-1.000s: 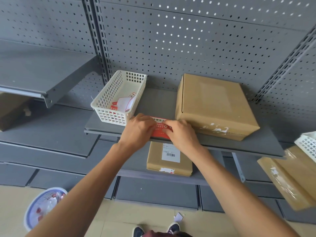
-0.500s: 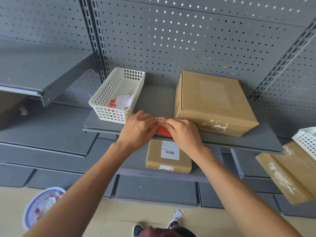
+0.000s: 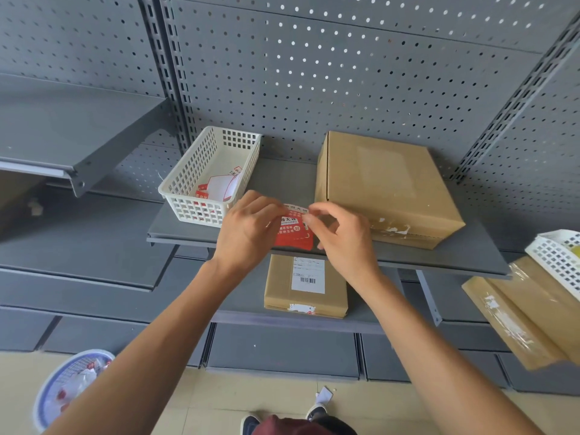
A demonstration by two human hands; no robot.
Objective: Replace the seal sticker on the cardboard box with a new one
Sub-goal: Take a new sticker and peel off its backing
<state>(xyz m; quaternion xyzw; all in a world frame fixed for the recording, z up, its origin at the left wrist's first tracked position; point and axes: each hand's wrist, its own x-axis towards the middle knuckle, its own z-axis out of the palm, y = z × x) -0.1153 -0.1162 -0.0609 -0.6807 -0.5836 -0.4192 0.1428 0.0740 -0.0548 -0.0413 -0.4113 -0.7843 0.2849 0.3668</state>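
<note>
A red seal sticker (image 3: pixel 293 232) with white print hangs between my two hands, just above the front edge of the grey shelf (image 3: pixel 188 232). My left hand (image 3: pixel 251 229) pinches its left side and my right hand (image 3: pixel 340 235) pinches its top right corner with thumb and forefinger. To the right of the hands a large cardboard box (image 3: pixel 381 183) lies flat on the shelf, with torn white sticker scraps (image 3: pixel 392 229) along its front face. The sticker does not touch the box.
A white plastic basket (image 3: pixel 191 183) with more red and white stickers stands left of the hands. A smaller labelled box (image 3: pixel 306 285) lies on the shelf below. Taped boxes (image 3: pixel 521 309) and another basket (image 3: pixel 558 255) sit at the right. A waste bin (image 3: pixel 70 384) stands on the floor.
The sticker lay flat on the shelf under both hands. Now both hands have lifted it, and it hangs more upright with more of its red face showing.
</note>
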